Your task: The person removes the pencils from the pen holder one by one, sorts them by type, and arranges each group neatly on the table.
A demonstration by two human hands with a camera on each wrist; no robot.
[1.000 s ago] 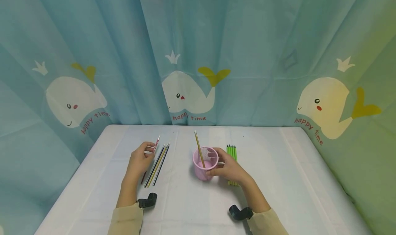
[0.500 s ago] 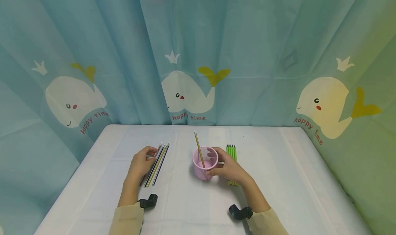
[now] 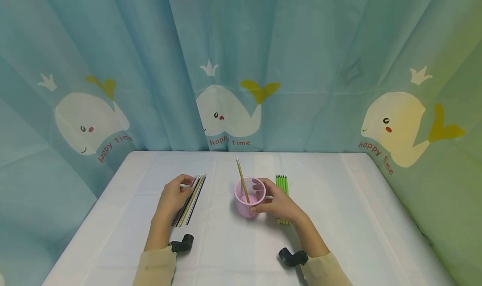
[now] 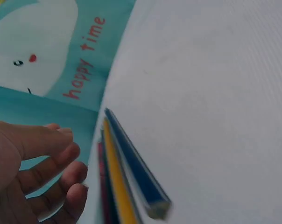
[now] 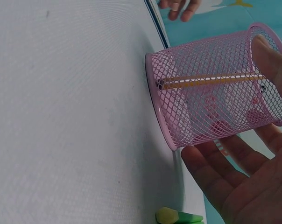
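My left hand (image 3: pixel 175 197) is beside a row of pencils (image 3: pixel 195 200) lying on the left of the table, in dark, yellow, blue and red. In the left wrist view the bent fingers (image 4: pixel 61 184) hold nothing, and a small gap separates them from the red pencil (image 4: pixel 102 177). My right hand (image 3: pixel 280 203) grips a pink mesh pencil cup (image 3: pixel 246 210) from its right side, thumb near the rim. Inside the cup one gold pencil (image 3: pixel 241 175) leans, its eraser end up. The right wrist view shows the cup standing on the tabletop.
Several green pencils (image 3: pixel 282 185) lie side by side just behind and right of my right hand, partly covered by it. A white cloth covers the table (image 3: pixel 331 219). Blue curtain (image 3: pixel 308 68) with whale prints hangs along the back and sides.
My left hand has lowered the red pencil from a raised tilt to lie against the other pencils, and its fingers have come off it. My right hand and the cup have stayed put.
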